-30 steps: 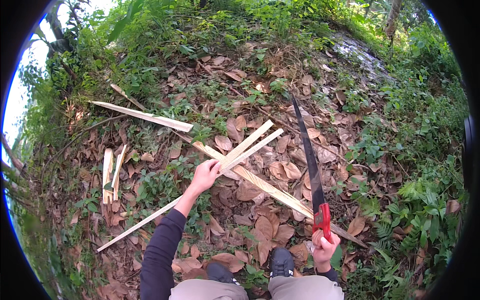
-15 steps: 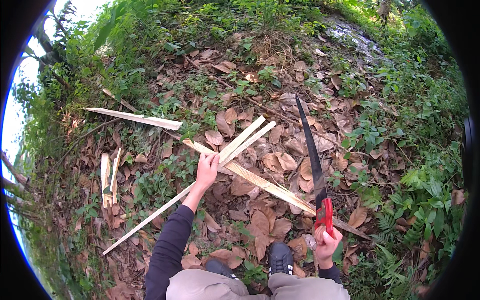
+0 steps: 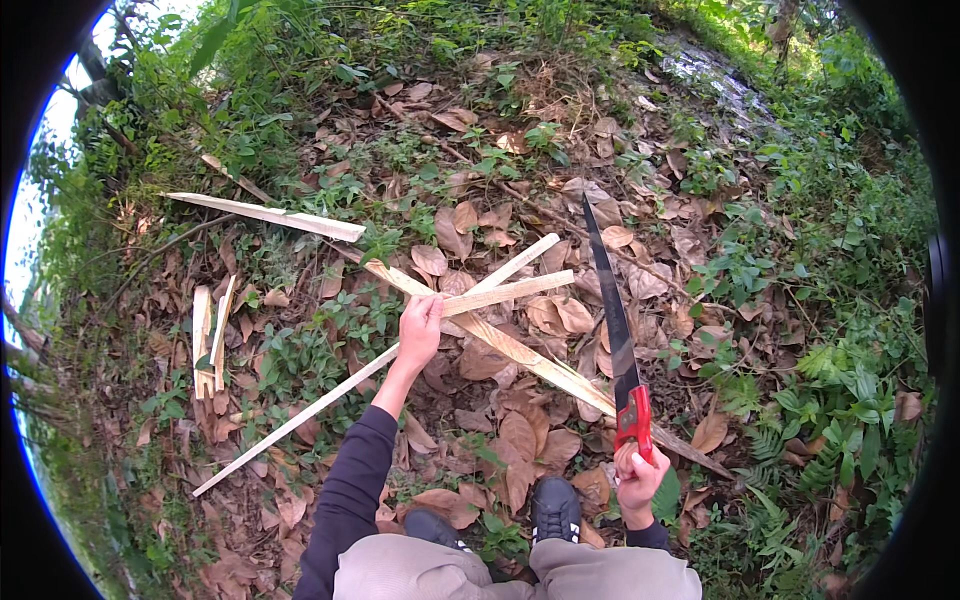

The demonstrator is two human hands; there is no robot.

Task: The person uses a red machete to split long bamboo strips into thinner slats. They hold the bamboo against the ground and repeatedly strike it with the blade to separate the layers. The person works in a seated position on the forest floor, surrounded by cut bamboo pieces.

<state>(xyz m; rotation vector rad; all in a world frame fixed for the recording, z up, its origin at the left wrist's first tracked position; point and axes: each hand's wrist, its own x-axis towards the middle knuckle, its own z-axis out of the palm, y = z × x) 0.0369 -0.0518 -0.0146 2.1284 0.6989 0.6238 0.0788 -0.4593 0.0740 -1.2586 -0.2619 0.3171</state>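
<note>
My left hand (image 3: pixel 421 325) is closed on the near end of a short pale wooden strip (image 3: pixel 515 289), which points off to the right. Beneath it a long thin strip (image 3: pixel 300 420) runs slantwise from lower left to upper right. Both cross over a wider split wooden plank (image 3: pixel 540 366) on the ground. In my right hand (image 3: pixel 640 478) is a handsaw (image 3: pixel 620 330), gripped by its red handle. Its dark blade points up and away, to the right of the strips' ends and apart from them.
A pale pointed stake (image 3: pixel 275 215) lies at the far left. Nearer, several short wood pieces (image 3: pixel 202 340) lie together. Dry brown leaves (image 3: pixel 520 435) and low green plants cover the ground. My shoes (image 3: pixel 555 508) are at the lower edge. Ferns (image 3: pixel 770 520) grow at right.
The short strip in my left hand has swung clockwise, so its far end now lies lower and farther right, apart from the long strip. The handsaw has shifted slightly left.
</note>
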